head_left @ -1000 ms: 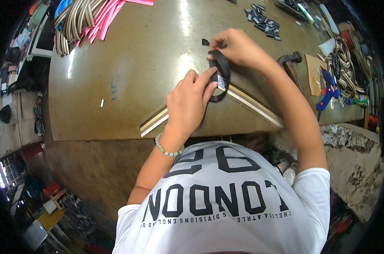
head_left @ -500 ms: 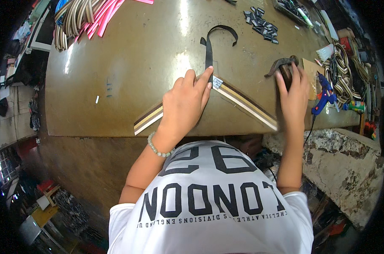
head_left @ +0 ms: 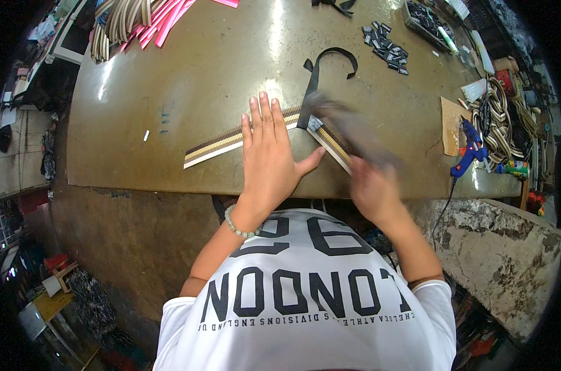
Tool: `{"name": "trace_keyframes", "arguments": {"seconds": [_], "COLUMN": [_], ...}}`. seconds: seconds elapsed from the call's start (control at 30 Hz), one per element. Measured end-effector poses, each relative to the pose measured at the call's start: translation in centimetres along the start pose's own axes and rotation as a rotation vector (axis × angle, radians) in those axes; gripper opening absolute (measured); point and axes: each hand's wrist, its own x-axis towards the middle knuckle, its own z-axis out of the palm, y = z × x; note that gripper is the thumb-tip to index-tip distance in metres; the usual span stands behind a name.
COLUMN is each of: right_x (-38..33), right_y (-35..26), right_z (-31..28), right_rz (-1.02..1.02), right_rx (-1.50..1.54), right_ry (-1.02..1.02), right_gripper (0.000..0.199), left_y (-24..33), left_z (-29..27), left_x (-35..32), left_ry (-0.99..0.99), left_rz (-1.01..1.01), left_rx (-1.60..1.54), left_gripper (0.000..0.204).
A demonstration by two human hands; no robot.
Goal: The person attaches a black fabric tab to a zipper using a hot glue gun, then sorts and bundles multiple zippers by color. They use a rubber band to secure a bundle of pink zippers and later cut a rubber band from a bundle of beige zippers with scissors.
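My left hand (head_left: 269, 145) lies flat with fingers stretched out, pressing on a striped brown, cream and white strap (head_left: 212, 147). The strap bends at an angle, and a black ribbon (head_left: 309, 93) wraps its bend, the free end curling away across the table. Beside the ribbon sits a small pale label (head_left: 315, 123) on the strap. Closed around a wooden handle, my right hand (head_left: 375, 190) holds a hammer (head_left: 348, 127), blurred by motion. Its head is over the bend close to the ribbon; whether it touches cannot be made out.
Small black pieces (head_left: 387, 49) lie in a pile at the far right, near a filled tray (head_left: 426, 28). A blue glue gun (head_left: 470, 148) rests by cardboard (head_left: 452, 123) and coiled straps (head_left: 500, 117). Pink strips (head_left: 169, 21) and striped straps (head_left: 123, 28) lie far left.
My right hand has picked up the hammer from the right side and swung it over to the strap's bend. My left hand has flattened out, and the strap has turned a little.
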Motion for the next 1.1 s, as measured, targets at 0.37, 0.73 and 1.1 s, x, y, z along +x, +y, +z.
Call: {"name": "trace_keyframes", "arguments": {"seconds": [0.37, 0.73, 1.1], "right_x": [2.1, 1.5, -4.0], "right_y": [-0.9, 4.5, 11.5], "right_z": [2.0, -3.0, -3.1], "right_rz": [0.345, 0.548, 0.524], "right_rx": [-0.048, -0.019, -0.651], "right_ry": [-0.198, 0.4, 0.445], "right_gripper": [0.034, 0.041, 0.036], "left_y": [-0.2, 0.6, -0.4], "left_z": [0.3, -1.3, -0.2], "left_x": [-0.3, 1.1, 3.0], "left_ry": [0.023, 0.147, 0.158], "left_rz": [0.02, 0.017, 0.01], "left_rx": [-0.008, -0.084, -0.308], "left_gripper": [0.099, 0.055, 0.026]}}
